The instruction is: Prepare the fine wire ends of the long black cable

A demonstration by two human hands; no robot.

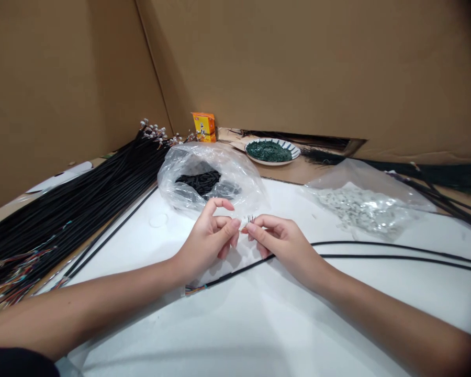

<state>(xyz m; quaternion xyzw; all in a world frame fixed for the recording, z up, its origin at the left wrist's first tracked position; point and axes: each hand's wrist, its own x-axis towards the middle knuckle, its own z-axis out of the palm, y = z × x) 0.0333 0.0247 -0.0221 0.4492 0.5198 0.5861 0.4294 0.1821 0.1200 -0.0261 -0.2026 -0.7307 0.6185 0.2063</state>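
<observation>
My view is bright under soft, even light, with glare on the crumpled plastic bag (210,178), faint shadows on the white work surface (282,324), and the cardboard wall (298,63) darkening and bending toward the corners.

The fingers (231,226) of the left hand (206,238) and right hand (282,246) meet over a sheet (298,319), with a connector (244,224) pinched between them. Just behind the fingers sits a bag (208,180), something bunched inside it. Farther behind stand a box (204,126) and, to its right, a plate (272,152). Right of the fingers, on the sheet, lies a second bag (361,207) full of small parts. Well left of them, a cable bundle (74,209) runs along the sheet's edge. A loose cable (377,251) crosses the sheet just before the fingers and off to their right. Cardboard walls (298,57) rise behind it all.
</observation>
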